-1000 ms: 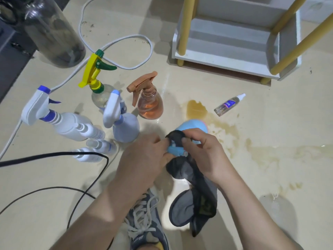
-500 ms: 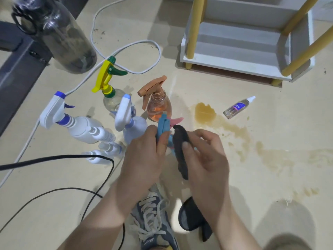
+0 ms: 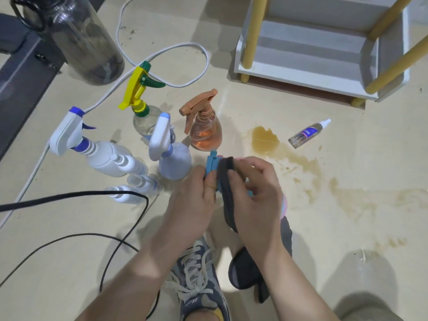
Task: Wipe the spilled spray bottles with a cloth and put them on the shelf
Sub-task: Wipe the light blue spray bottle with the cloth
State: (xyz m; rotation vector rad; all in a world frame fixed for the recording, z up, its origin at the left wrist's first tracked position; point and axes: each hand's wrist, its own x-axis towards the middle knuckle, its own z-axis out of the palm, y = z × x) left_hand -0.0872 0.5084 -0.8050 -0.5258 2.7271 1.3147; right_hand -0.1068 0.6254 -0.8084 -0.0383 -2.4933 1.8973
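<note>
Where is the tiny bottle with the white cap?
In the head view the tiny bottle lies on its side on the floor, right of centre, just right of the brown puddle and in front of the white shelf.

dark clear jug [image 3: 76, 40], white cable [image 3: 185, 44] — looped, black cable [image 3: 69, 195], laced sneaker [image 3: 199, 274]

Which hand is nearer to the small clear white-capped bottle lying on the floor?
Right. The right hand sits below-left of the small clear bottle; the left hand is farther left.
</note>
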